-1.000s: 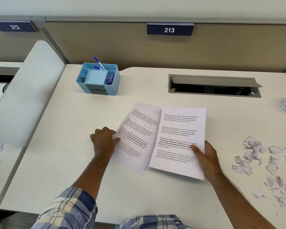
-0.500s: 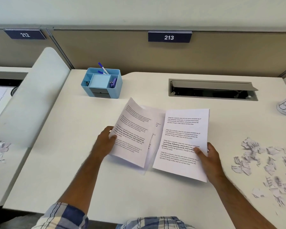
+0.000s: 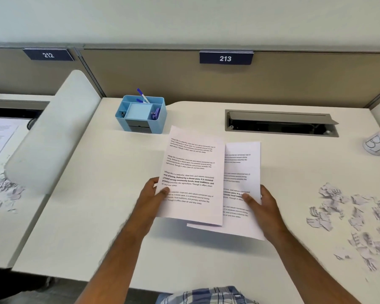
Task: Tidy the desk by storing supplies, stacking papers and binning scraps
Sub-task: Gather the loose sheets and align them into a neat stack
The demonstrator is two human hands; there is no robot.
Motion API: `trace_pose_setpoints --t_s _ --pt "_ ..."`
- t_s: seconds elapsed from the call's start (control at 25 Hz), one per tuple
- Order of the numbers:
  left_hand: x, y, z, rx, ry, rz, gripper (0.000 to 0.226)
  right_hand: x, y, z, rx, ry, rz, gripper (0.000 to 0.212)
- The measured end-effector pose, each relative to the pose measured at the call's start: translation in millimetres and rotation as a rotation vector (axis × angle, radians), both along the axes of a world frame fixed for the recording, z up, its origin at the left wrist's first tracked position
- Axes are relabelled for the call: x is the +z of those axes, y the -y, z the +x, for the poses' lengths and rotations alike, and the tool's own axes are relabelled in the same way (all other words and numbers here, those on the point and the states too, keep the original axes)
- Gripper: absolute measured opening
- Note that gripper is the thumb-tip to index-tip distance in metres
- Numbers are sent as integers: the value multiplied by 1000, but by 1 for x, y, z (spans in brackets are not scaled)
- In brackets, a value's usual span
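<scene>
Left hand (image 3: 154, 198) pinches a printed sheet (image 3: 193, 172) overlapping, and skewed leftward of, the sheet (image 3: 242, 167) pinched by the right hand (image 3: 261, 205), long edges running away across the desk (image 3: 97, 216)

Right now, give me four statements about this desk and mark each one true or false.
1. The left hand holds a printed sheet that overlaps the sheet in the right hand. True.
2. The torn scraps are already binned. False: they lie loose on the desk, right of the papers.
3. The blue organizer holds pens. True.
4. The desk's cable hatch is closed. False: its lid is raised.
</scene>
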State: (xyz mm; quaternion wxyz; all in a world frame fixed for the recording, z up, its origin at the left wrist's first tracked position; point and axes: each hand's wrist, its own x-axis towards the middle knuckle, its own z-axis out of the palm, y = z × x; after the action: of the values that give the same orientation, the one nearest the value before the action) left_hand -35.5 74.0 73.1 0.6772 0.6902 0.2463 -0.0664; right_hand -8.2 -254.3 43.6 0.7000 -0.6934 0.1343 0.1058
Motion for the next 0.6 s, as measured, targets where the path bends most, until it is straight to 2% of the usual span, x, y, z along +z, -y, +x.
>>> trace_pose_setpoints --t_s 0.2,0.36,0.48,0.6 --pt "6 17 -13 -98 -50 -72 31 24 -18 -1 23 18 50 31" --pt "18 14 -17 -254 -89 -234 50 32 -22 -6 39 59 73 26" --pt "23 13 -19 -395 -72 -264 63 37 -26 -11 91 93 78 38" --pt "24 16 -17 -494 -86 -258 68 39 -29 -13 134 72 118 39"
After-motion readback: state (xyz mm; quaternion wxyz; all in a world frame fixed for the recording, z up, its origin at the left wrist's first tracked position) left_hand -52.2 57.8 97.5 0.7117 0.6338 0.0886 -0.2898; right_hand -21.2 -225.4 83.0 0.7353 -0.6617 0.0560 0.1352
